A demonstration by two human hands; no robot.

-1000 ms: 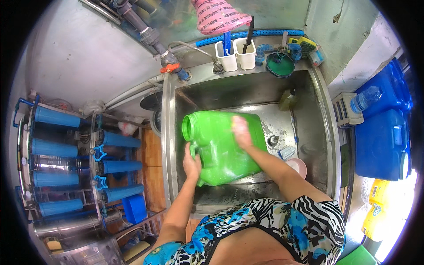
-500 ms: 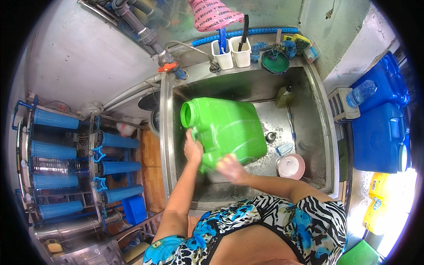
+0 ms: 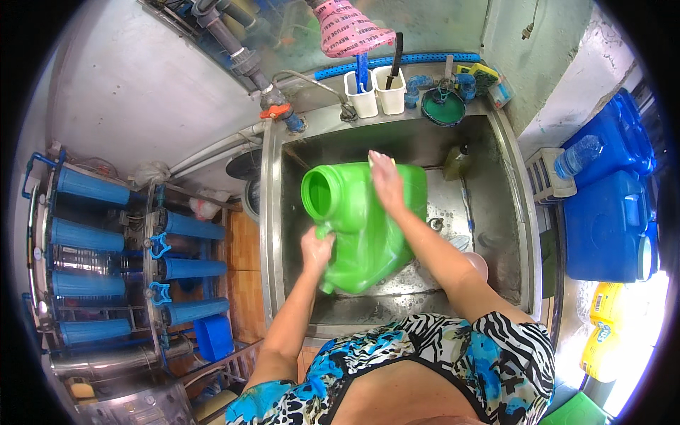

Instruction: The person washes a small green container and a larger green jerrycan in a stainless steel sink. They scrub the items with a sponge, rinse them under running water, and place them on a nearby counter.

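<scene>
A large green plastic jug (image 3: pixel 347 241) lies tilted on its side in the steel sink, its round open mouth at the upper left and soapy streaks on its surface. My left hand (image 3: pixel 316 251) is closed round the jug's handle, just below the mouth. Over the far upper side of the jug, my right hand (image 3: pixel 386 180) presses against the plastic. A small yellow edge, seemingly a sponge, shows at its fingers; most of it is hidden by the hand. Beyond my right forearm, a pink bowl (image 3: pixel 479 265) is partly covered.
The steel sink (image 3: pixel 513 212) surrounds the jug. A bottle (image 3: pixel 457 163) and a brush lie in it. On the back ledge stand two white holders (image 3: pixel 363 99), a green round lid (image 3: pixel 443 110) and a sponge (image 3: pixel 484 74). Blue containers (image 3: pixel 602 227) stand right, blue filter housings (image 3: pixel 88 241) left.
My right hand has swept from the jug's near lower side up to its far side. The jug has tipped, its mouth turning more toward me and its lower end coming nearer. My left hand keeps its hold.
</scene>
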